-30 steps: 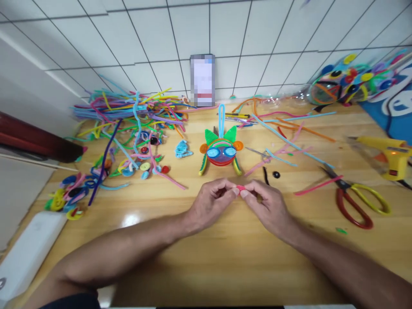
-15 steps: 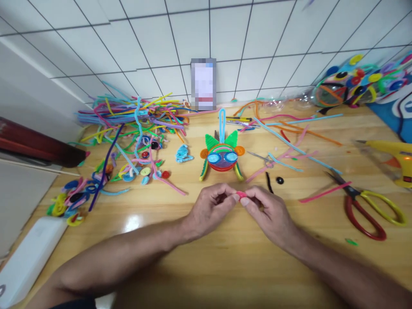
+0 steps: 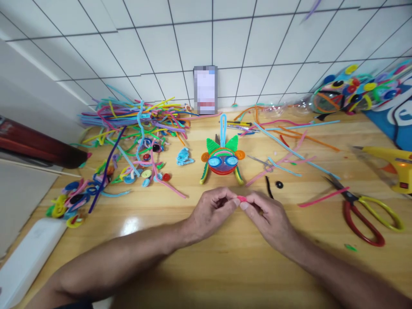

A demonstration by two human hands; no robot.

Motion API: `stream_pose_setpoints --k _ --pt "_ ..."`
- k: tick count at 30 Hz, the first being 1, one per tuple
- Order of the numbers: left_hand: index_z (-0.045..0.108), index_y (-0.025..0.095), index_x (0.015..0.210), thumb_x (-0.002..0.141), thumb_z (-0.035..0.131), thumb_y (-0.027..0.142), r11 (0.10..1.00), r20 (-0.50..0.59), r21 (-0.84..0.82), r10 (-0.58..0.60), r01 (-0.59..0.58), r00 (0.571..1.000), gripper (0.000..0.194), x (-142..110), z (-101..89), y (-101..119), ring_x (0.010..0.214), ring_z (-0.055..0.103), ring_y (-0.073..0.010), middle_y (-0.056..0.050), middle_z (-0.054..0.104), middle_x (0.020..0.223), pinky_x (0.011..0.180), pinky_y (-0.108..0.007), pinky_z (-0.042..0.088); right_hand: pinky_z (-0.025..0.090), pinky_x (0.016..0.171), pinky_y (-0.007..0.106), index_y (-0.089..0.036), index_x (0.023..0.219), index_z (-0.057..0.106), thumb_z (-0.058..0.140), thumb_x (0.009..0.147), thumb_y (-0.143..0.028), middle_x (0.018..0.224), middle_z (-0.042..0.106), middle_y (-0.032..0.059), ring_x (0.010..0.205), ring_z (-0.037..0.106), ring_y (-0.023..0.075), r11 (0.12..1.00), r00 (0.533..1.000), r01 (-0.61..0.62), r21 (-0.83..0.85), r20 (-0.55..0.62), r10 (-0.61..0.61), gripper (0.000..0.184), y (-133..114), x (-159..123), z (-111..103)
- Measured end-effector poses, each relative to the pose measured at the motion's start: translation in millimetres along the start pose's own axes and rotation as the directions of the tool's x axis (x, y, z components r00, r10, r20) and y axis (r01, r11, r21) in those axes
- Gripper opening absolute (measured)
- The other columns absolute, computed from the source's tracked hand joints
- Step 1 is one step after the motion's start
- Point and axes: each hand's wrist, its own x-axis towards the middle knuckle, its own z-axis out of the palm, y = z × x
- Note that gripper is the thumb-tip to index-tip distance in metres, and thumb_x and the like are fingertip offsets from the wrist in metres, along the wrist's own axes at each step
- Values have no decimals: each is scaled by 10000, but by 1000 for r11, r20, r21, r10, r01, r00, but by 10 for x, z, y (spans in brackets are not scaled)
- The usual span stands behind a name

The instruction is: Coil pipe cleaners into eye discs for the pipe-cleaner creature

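Between my fingertips is a small red-pink piece of pipe cleaner [image 3: 242, 198], mostly covered by the thumbs. My left hand [image 3: 216, 213] pinches its left end, and my right hand [image 3: 266, 215] pinches its right end. Just beyond the hands stands a pipe-cleaner figure [image 3: 222, 162] with green pointed ears, blue oval eyes, orange coils at its sides and a light blue loop on top. A black button-like disc [image 3: 279, 185] and a short black pipe cleaner [image 3: 269, 187] lie beyond my right hand.
Scissors [image 3: 350, 197] with red and yellow handles lie at right, below a yellow glue gun [image 3: 399, 165]. Pipe cleaners [image 3: 128, 118] are heaped at back left. A phone [image 3: 205, 90] leans on the tiled wall. A white box [image 3: 30, 262] sits at left.
The view has shifted slightly, so the scene sits a little lower. Both hands keep pinching the red-pink piece, with barely any movement of the fingers.
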Motion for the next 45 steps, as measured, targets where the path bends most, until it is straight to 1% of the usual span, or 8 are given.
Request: stream_pose_setpoints --k 7,13,18,24,31,37,42,45 --pt "674 129 874 966 650 439 1000 -39 9 8 -8 999 324 -14 16 11 689 511 -118 -19 598 744 658 -243 419 418 579 238 -210 832 623 548 999 -256 671 573 -34 599 536 118 1000 1000 -10 24 21 10 189 -22 4 -16" --pt "673 126 874 974 641 393 1000 -12 6 21 -21 1000 287 -11 20 -21 670 465 -105 -2 560 727 641 -234 393 387 574 252 -210 772 595 538 1004 -254 650 543 -36 588 503 118 1000 1000 4 -10 7 -4 243 5 -10 -1" --pt "674 127 874 969 646 421 1000 -7 8 17 -17 1000 310 -9 14 -18 666 471 -104 -9 584 739 636 -231 395 385 583 258 -210 760 581 531 1003 -243 647 532 -36 592 494 117 1000 1000 16 -7 16 -16 251 8 -7 0" --pt "670 130 852 955 654 479 1000 -17 16 5 -5 1000 364 -7 18 -7 662 494 -108 -13 597 727 639 -231 410 388 584 262 -215 751 582 538 990 -246 644 532 -32 596 495 124 1000 1000 -8 7 22 8 245 -16 15 -12" --pt "686 129 881 967 633 493 1000 -27 26 5 -4 1000 378 -18 21 -25 728 578 -142 -57 678 787 702 -256 473 398 560 241 -212 808 616 561 964 -268 653 572 -29 585 506 119 998 1000 -26 59 12 26 175 -65 25 -17" --pt "671 122 878 976 614 493 998 0 62 -7 7 1000 388 -25 10 -45 716 557 -141 -54 657 779 690 -257 465 358 556 245 -200 740 592 553 977 -261 623 515 -43 571 465 108 999 1000 -12 42 -15 13 247 -48 20 3" --pt "671 124 867 964 630 502 999 -14 35 -10 10 1000 393 -11 13 -14 729 555 -140 -52 661 782 703 -256 462 364 563 243 -201 786 611 556 985 -282 641 531 -44 583 472 110 997 999 -41 66 -2 41 222 -51 20 1" --pt "678 127 867 953 640 520 999 -23 40 -13 14 1000 404 -3 12 -16 717 551 -138 -48 662 774 692 -252 457 353 555 244 -207 762 578 540 990 -285 634 511 -46 581 458 111 997 999 -43 70 -4 43 244 -50 16 0"
